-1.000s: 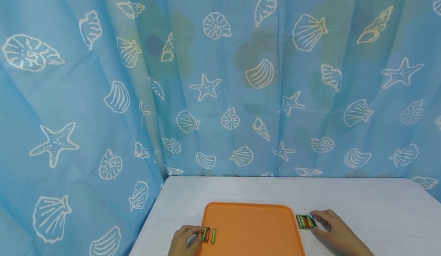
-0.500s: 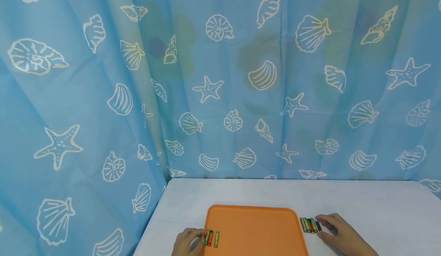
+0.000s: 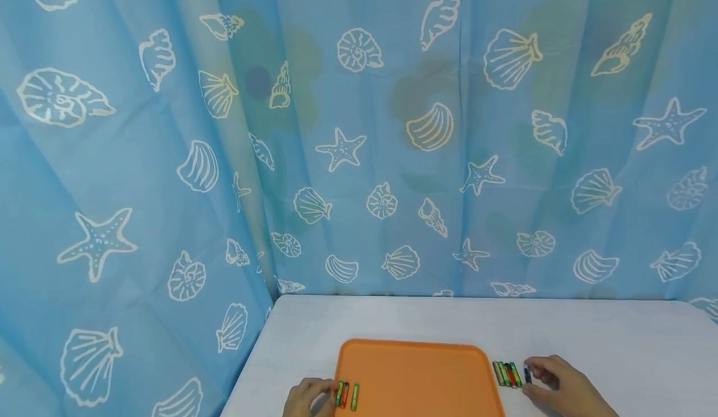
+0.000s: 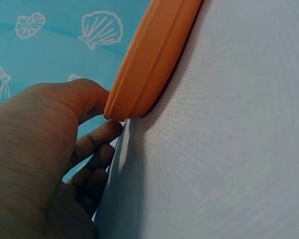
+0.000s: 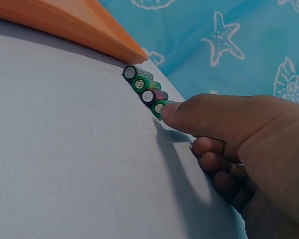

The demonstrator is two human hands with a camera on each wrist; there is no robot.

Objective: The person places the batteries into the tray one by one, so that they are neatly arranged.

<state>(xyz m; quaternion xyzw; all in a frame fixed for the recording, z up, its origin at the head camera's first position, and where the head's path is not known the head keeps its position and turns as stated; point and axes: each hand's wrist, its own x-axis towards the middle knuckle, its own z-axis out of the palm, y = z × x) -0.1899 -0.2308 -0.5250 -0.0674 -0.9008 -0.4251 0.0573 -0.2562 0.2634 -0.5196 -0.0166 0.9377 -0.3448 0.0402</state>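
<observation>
In the head view, my left hand (image 3: 310, 398) is at the left side of the orange tray (image 3: 421, 379); in the left wrist view its thumb and fingers grip the rim. Just inside that edge lie a green battery (image 3: 339, 394) and a red battery (image 3: 344, 395) side by side, with another green battery (image 3: 354, 397) slightly apart. Right of the tray, my right hand (image 3: 563, 386) pinches a dark battery (image 3: 527, 374) between thumb and index finger. Next to it a row of several batteries (image 3: 507, 374) lies on the white cloth. In the right wrist view the thumb hides the dark battery.
A white cloth (image 3: 437, 317) covers the table. Behind and to the left hangs a blue curtain (image 3: 359, 236) with white shell and starfish prints. The battery row (image 5: 148, 94) lies close to the tray's right side (image 5: 79, 30).
My right hand has drawn the dark battery rightward, opening a small gap from the row. The left hand has stayed at the tray's edge. The head view has shifted slightly.
</observation>
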